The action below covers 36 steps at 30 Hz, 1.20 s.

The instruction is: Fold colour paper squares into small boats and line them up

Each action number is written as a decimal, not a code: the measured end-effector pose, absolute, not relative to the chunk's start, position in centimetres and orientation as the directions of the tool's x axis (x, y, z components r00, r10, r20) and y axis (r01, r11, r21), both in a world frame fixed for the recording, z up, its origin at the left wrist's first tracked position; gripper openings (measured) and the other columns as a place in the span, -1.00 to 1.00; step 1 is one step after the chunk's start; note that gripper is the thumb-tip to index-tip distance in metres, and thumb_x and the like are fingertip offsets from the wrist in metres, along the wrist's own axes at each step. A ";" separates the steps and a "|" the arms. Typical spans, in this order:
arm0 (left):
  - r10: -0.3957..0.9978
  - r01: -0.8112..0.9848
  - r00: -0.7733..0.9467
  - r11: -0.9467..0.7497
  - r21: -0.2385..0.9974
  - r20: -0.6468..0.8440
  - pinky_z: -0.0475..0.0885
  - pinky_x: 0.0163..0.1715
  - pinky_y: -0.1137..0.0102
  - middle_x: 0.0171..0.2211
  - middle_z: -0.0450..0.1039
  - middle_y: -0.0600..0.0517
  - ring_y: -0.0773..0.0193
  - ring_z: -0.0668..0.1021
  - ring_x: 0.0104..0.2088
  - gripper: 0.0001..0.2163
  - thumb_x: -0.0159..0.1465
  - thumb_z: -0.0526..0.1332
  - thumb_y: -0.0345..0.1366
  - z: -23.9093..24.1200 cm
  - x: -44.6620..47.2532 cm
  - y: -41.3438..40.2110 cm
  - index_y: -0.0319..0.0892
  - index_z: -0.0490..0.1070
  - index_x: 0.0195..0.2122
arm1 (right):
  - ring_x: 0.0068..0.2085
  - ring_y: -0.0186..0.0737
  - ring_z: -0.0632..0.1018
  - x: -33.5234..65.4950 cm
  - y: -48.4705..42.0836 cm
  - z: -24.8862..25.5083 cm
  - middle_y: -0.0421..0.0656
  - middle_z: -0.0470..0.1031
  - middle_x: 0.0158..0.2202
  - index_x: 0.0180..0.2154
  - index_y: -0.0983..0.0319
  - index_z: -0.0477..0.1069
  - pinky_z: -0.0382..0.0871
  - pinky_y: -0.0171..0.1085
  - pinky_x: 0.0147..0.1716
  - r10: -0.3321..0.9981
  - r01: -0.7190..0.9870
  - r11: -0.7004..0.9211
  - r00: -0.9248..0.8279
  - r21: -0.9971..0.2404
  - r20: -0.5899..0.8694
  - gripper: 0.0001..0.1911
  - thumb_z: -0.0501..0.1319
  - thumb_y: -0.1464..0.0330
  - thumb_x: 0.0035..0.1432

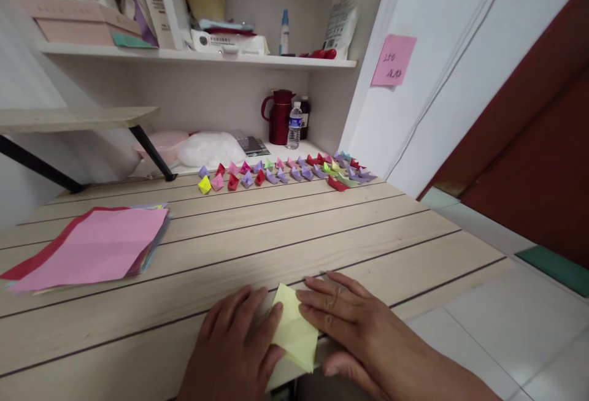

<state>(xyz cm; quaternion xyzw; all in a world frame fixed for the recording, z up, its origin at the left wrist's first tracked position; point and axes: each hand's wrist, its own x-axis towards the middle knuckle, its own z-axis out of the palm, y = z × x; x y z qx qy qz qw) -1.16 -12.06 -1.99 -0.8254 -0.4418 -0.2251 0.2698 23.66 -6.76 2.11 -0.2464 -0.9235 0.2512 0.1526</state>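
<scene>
A folded sheet of pale yellow paper [297,333] lies on the wooden table close to its front edge. My left hand [239,343] rests on the paper's left side, fingers stretched out, with the thumb and a fingertip touching it. From the right, my right hand [350,321] lies fairly flat, its fingertips pressing on the paper's right edge and its thumb apart below. Neither hand grasps the sheet. The underside of the paper and the lower parts of the left hand are hidden.
A stack of coloured paper [101,244] lies at the left, pink on top. Rows of small folded paper boats and shapes [283,174] line the table's back. Behind them stand a dark red jug [280,118] and a water bottle [294,126]. A black-legged stand [78,120] is at left.
</scene>
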 end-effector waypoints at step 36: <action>0.776 0.931 0.365 -0.320 -0.177 0.515 -0.31 0.33 -0.06 0.11 0.47 -0.02 0.14 0.54 0.03 -0.60 0.27 0.07 -0.31 -5.2 -1.1 -18.2 -0.11 0.30 0.15 | 0.29 -0.05 0.26 24.2 -9.4 -2.4 -0.18 0.28 0.28 0.26 0.13 0.18 0.15 0.09 0.23 0.505 0.500 0.861 -0.819 -0.096 0.272 -0.48 0.15 0.36 0.29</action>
